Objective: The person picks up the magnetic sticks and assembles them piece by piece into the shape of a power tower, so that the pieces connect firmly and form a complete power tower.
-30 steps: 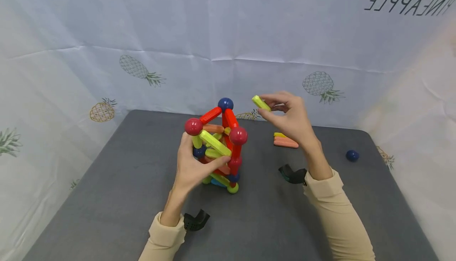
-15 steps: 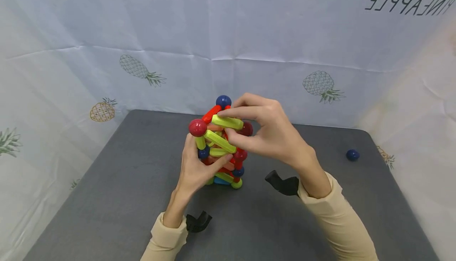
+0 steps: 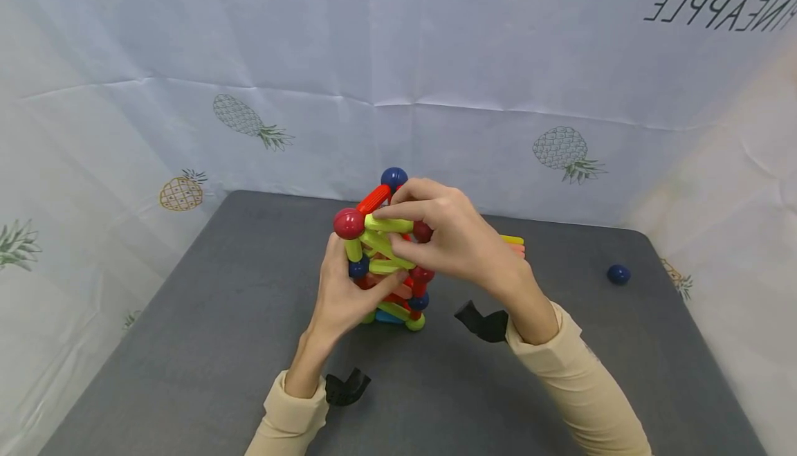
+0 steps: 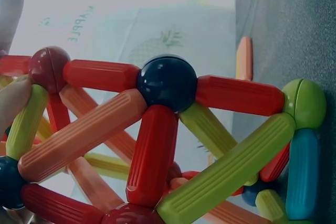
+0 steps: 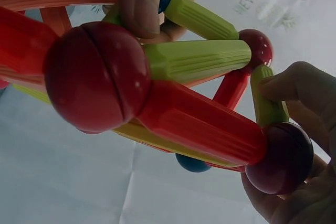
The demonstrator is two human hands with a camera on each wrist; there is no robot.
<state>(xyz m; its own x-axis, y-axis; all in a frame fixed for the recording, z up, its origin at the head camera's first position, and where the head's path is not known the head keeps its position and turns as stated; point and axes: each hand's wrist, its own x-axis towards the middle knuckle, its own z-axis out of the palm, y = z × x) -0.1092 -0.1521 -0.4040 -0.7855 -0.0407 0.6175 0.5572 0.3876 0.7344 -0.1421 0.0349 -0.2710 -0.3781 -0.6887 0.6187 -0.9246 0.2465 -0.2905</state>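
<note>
A tower of magnetic building rods and balls (image 3: 396,179) stands upright on the grey table. My left hand (image 3: 342,297) grips its near left side, the thumb lying across the front; the left thumb also shows in the right wrist view. At the top, my right hand (image 3: 463,241) pinches a yellow-green magnetic rod (image 3: 387,225) between thumb and fingers. One end of that rod (image 5: 268,100) meets a red ball (image 5: 257,51), and its other end touches a dark red ball (image 5: 281,158). In the left wrist view, red, orange and green rods join at a blue ball (image 4: 167,83).
Behind the right wrist, spare yellow and orange rods (image 3: 513,241) lie on the table (image 3: 205,345). A loose blue ball (image 3: 618,275) rests near the table's right edge. A pineapple-print cloth (image 3: 461,55) hangs behind the table.
My right hand has carried the yellow-green rod leftward and down onto the tower top. The rod now lies across two red balls. My left hand and the tower shifted slightly right.
</note>
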